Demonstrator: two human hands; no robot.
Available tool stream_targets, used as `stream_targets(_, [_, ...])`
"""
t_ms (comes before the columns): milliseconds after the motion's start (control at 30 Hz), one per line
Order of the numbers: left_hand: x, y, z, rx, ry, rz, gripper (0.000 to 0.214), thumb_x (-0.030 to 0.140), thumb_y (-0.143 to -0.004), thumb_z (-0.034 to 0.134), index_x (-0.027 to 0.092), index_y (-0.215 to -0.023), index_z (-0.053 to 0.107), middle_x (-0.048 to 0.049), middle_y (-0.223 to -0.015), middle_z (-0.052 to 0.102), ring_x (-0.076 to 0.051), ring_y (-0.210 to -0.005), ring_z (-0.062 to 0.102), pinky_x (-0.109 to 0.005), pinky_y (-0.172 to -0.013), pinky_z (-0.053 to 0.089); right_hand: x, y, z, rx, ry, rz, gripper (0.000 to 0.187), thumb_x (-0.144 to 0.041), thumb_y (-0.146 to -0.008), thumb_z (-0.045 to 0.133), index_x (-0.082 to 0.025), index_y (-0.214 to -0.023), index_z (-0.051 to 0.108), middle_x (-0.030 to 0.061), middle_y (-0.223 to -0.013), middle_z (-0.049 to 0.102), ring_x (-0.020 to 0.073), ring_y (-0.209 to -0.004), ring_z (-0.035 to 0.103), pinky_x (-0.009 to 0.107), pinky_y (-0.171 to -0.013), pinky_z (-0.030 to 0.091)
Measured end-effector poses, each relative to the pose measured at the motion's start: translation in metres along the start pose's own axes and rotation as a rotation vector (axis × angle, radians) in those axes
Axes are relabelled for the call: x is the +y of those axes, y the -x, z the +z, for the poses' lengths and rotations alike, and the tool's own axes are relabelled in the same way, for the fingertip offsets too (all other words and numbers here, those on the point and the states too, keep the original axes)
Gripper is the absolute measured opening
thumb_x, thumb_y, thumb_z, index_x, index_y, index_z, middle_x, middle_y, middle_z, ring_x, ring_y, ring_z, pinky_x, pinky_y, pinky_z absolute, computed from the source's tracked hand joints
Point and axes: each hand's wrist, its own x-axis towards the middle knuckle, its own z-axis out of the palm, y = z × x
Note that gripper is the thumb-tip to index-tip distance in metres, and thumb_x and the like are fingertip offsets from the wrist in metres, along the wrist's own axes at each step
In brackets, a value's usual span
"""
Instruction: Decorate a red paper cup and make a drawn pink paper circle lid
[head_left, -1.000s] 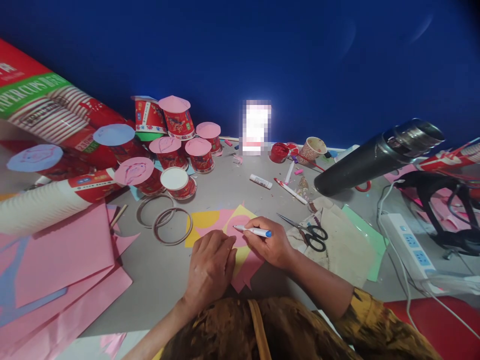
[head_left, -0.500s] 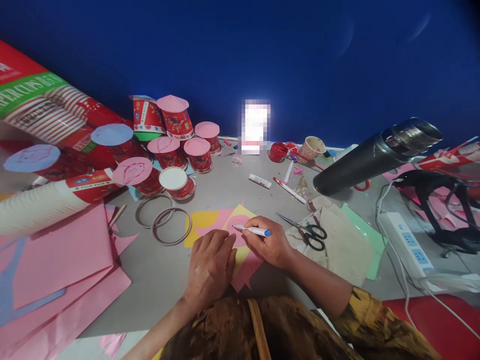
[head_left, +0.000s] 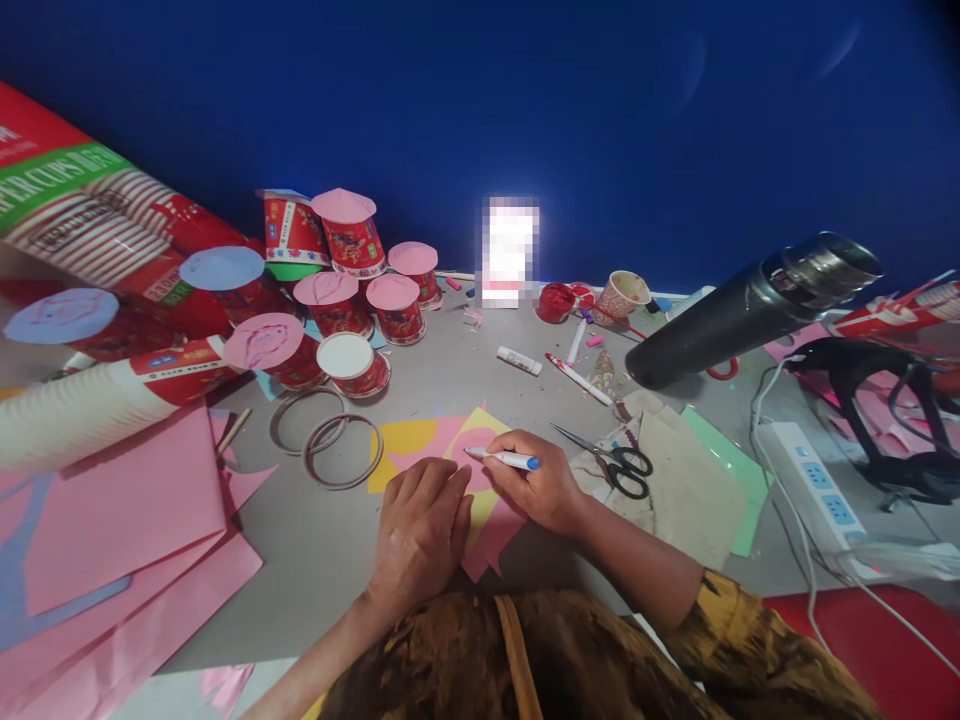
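My right hand [head_left: 551,490] grips a white marker [head_left: 519,460] with a blue end, its tip resting on a pink paper piece [head_left: 477,438]. Spread flat, my left hand [head_left: 421,525] lies on the papers just left of the marker tip and partly hides them. Beneath and around the pink piece are a pale yellow sheet [head_left: 482,418] and a deeper yellow sheet [head_left: 386,460]. Two overlapping rings [head_left: 343,486] lie to the left of the papers. Scissors [head_left: 628,472] with black handles rest right of my right hand, on a beige cloth [head_left: 694,490].
Several red paper cups [head_left: 356,245] with paper discs on top stand at the back left. Pink sheets [head_left: 135,510] cover the left side. A glue stick [head_left: 519,361], uncapped red marker [head_left: 581,380], dark thermos [head_left: 720,325] and power strip [head_left: 814,490] are further out.
The view has shifted very slightly. Both hands, the marker and the papers stay in practically the same places.
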Motion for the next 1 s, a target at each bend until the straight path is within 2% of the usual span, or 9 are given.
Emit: stream_targets(1000, [0.0001,0.0002,0.0007,0.008,0.007,-0.006,0.021,0.019,-0.102,0.054,0.017,-0.115,0.071,-0.0108,-0.108,0.073,-0.028,-0.102,0.065,-0.042,-0.084,0.047,-0.0037,-0.0021,-0.0020,-0.011,0.015,0.008,0.018,-0.034,-0.101,0.062,-0.023,-0.092,0.072,0.0038,-0.083,0.078,0.0172,-0.073,0.071,0.026,-0.073,0.055])
